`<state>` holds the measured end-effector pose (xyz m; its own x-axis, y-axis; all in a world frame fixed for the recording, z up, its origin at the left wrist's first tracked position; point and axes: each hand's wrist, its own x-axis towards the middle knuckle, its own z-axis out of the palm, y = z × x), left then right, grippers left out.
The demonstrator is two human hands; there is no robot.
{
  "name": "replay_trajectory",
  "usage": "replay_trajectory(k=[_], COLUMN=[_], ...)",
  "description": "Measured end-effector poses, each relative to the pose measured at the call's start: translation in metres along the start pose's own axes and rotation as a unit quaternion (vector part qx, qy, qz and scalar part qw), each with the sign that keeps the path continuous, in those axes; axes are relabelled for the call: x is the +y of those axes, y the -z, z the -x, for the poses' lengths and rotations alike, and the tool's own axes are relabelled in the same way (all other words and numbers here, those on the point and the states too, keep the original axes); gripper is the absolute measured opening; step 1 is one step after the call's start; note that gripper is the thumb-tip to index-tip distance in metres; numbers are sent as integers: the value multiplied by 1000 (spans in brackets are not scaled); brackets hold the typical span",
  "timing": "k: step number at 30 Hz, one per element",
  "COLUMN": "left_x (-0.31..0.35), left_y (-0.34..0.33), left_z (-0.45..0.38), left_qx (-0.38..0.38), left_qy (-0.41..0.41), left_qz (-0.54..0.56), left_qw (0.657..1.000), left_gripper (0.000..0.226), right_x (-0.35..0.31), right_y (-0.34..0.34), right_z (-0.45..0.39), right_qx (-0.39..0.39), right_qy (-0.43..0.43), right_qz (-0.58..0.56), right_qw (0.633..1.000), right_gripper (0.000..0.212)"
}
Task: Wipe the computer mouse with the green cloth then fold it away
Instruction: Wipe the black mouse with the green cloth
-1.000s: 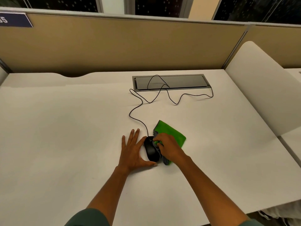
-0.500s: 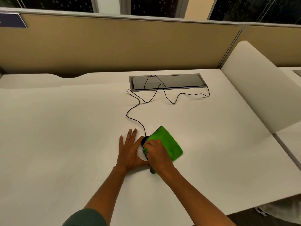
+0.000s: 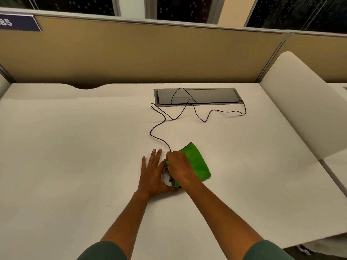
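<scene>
Just below the frame's centre on the white desk (image 3: 75, 147), the right hand (image 3: 178, 167) is clenched on the green microfibre cloth (image 3: 197, 162) draped over the almost hidden black corded computer mouse (image 3: 171, 182), the left hand (image 3: 154, 175) lying flat and released beside it, while the black cable (image 3: 159, 124) loops up into the grey recessed cable tray (image 3: 216, 95).

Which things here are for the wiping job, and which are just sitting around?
For the job:
- bright green cloth, pressed down by the right hand
- black corded computer mouse, almost hidden under it
- left hand, flat beside the mouse

Just there:
- thin black cable
- grey rectangular desk hatch
- tan fabric partition
</scene>
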<state>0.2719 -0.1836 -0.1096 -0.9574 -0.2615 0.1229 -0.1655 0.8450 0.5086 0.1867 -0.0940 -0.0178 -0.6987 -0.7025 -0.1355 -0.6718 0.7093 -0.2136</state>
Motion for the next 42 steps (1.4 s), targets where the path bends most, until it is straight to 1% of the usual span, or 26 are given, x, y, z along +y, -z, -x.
replay_trajectory(k=[4,6,7,9,10,14,18,22,26,32,38,42], left_x=[-3,-4,-4,-4,-4,-4,-5,-6,-5,-4,-2,-3], left_y=[-2,-2,-3,-3,-2,-2,-2,0,2,2,1,0], left_z=[0,0,0,1,1,1,1,1,0,0,0,0], left_qx=[-3,-3,-1,0,1,-10,-15,-24,-32,-28,-30,-35], left_qy=[-1,-5,-7,-9,-9,-10,-12,-10,-10,-7,-1,3], left_qz=[7,3,2,5,6,-3,-7,-5,-4,7,-5,-9], left_qw=[1000,1000,1000,1000,1000,1000,1000,1000,999,1000,1000,999], left_gripper=[114,116,117,118,119,123,121,124,124,125,125,124], right_x=[11,15,19,28,32,45,54,54,53,60,66,69], right_y=[-6,-8,-11,-21,-27,-42,-56,-66,-64,-57,-54,-48], right_z=[17,30,36,46,52,75,92,102,106,103,95,82], right_qx=[-1,31,51,90,93,117,145,165,171,155,144,152], right_qy=[73,132,149,165,168,169,145,88,45,-19,-35,-68], right_qz=[11,3,-1,-8,-20,-58,-80,-168,-224,-243,-229,-267], right_qw=[997,991,987,982,981,977,976,968,958,957,962,949], right_gripper=[20,14,15,27,29,27,29,28,29,23,19,20])
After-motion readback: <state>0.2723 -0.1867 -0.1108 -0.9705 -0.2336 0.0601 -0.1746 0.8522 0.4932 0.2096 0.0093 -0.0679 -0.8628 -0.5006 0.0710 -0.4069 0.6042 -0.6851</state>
